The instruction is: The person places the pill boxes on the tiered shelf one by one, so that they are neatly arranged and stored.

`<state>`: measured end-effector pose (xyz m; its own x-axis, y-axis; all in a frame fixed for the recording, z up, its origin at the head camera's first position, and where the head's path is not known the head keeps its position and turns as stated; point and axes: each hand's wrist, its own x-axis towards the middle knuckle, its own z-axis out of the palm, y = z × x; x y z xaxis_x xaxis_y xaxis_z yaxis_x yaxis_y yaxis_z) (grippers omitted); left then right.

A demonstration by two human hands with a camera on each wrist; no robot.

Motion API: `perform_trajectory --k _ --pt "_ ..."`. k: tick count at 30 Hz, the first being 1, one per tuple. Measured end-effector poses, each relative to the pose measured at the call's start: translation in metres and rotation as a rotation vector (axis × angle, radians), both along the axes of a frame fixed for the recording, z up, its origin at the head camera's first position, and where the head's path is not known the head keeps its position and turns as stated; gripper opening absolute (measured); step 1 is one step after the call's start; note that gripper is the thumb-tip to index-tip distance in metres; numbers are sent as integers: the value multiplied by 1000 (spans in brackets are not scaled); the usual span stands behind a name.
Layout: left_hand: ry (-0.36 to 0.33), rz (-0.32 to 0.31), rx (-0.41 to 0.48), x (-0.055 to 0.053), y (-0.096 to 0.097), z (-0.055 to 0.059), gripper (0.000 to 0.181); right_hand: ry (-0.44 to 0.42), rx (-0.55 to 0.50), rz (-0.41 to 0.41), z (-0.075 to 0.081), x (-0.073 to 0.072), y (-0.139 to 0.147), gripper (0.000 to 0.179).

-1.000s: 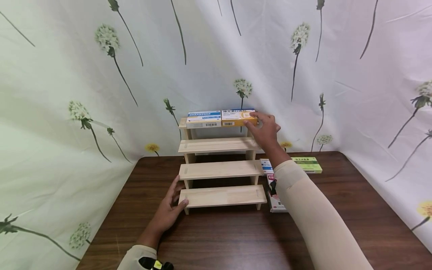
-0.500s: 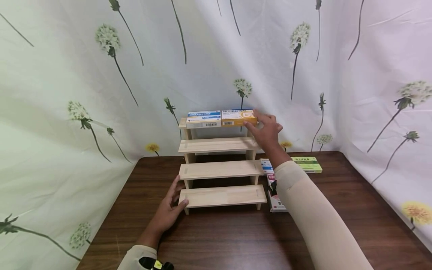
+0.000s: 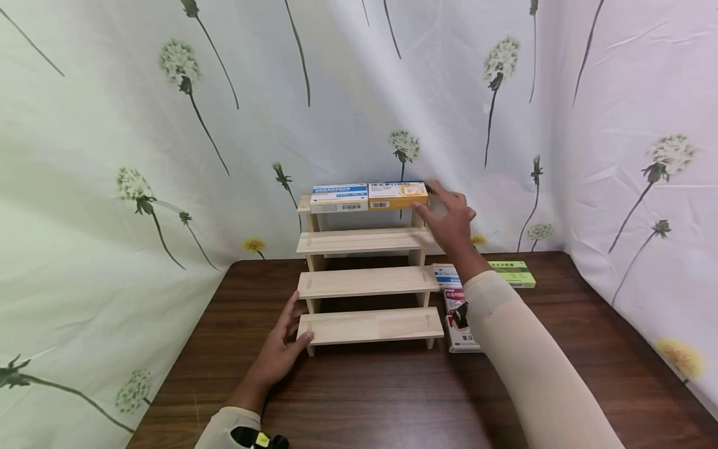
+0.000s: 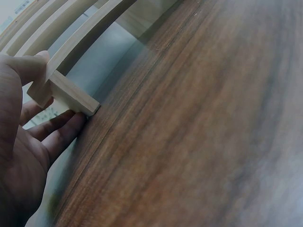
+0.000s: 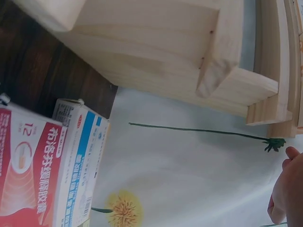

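A pale wooden four-step display rack stands against the back sheet. On its top step lie two medicine boxes side by side: a white-and-blue box and, right of it, a yellow-and-white box. My right hand is at the yellow box's right end, fingers spread and the thumb by its front corner; any contact is unclear. My left hand holds the lowest step's left end. In the left wrist view its thumb lies on the board and the fingers reach along the outer side.
Right of the rack, on the brown table, lie a blue-and-white box, a red-and-white box, another white-and-red box and a green box. My right forearm partly covers this group. A flowered sheet hangs behind.
My right index finger has lifted off the yellow box's top, and the hand has shifted slightly right. Both boxes stay in place. My left hand has not moved.
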<state>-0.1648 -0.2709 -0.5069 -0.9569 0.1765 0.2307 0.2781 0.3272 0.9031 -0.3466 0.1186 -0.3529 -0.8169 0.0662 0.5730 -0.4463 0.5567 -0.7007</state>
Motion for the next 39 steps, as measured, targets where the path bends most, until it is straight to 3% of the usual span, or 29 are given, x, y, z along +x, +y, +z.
perform_trajectory --k 11,20,39 --pt "-11 11 -5 1 2 3 94 46 -37 -28 -10 5 18 81" --pt "-5 6 4 1 2 2 94 -15 -46 -56 -25 8 38 88" --pt "-5 13 -1 1 2 4 94 -177 -96 -151 -45 12 93 84"
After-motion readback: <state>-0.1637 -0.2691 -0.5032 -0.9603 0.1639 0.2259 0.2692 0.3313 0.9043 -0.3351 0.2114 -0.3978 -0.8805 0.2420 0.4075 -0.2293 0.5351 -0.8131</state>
